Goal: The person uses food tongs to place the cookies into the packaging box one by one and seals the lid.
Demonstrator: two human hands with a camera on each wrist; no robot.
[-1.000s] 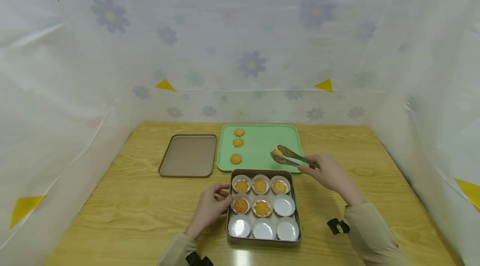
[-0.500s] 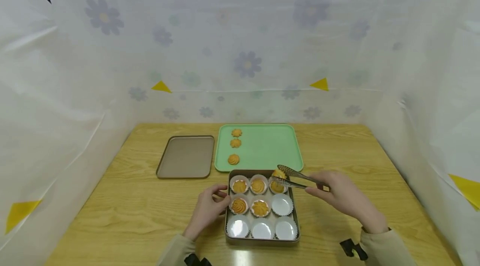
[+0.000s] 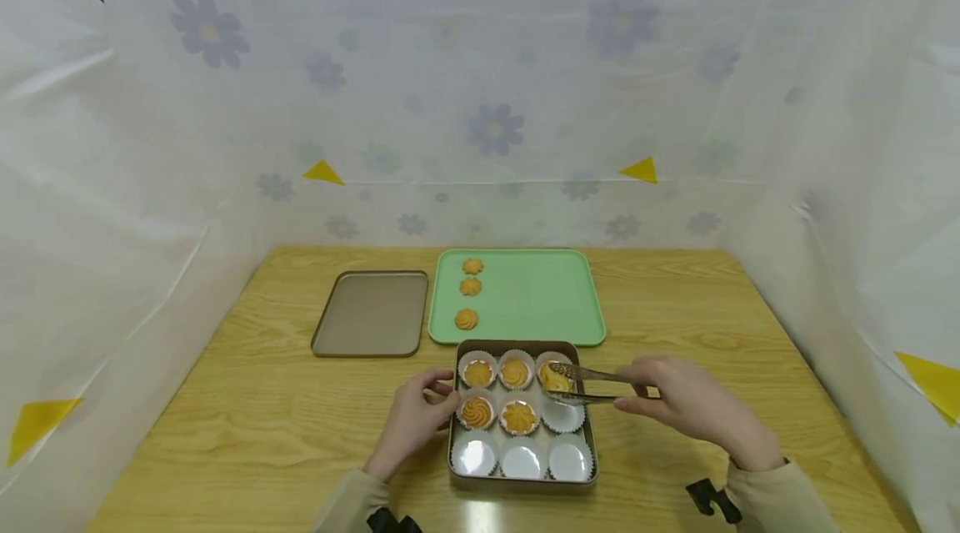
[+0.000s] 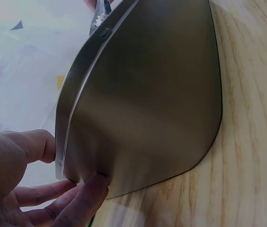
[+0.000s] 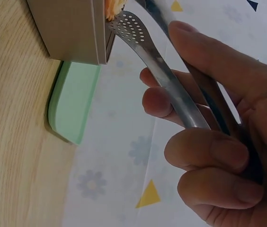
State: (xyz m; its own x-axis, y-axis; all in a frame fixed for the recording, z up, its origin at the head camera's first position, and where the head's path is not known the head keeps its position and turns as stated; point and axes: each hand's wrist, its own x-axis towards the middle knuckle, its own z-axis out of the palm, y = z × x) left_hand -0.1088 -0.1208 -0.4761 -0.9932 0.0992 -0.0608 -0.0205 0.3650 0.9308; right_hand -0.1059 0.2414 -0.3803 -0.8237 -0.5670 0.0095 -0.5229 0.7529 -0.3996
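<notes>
A square metal tin [image 3: 525, 485] holds rows of white paper cups, several with a golden piped cookie [image 3: 477, 412] in them. My left hand [image 3: 415, 416] grips the tin's left side, thumb at the rim and fingertips against the outer wall [image 4: 143, 104]. In my right hand [image 3: 693, 399] are perforated metal tongs [image 5: 164, 78], pinched between thumb and fingers. Their tips hold a pale yellow cookie [image 3: 555, 381] low over the tin's right column, overlapping the back-right cup and the edge of the cup before it. That middle-right cup and the front row of paper cups [image 3: 522, 460] have no cookie in them.
Behind the tin lies a green tray [image 3: 536, 291] with three cookies [image 3: 467, 319] along its left side. A flat brown tray [image 3: 371, 312] sits left of it on the wooden table [image 3: 262, 424]. White patterned sheeting encloses the back and sides.
My right hand has brought the tongs and cookie from over the green tray toward me, down over the tin's right column. The left hand stays on the tin's side.
</notes>
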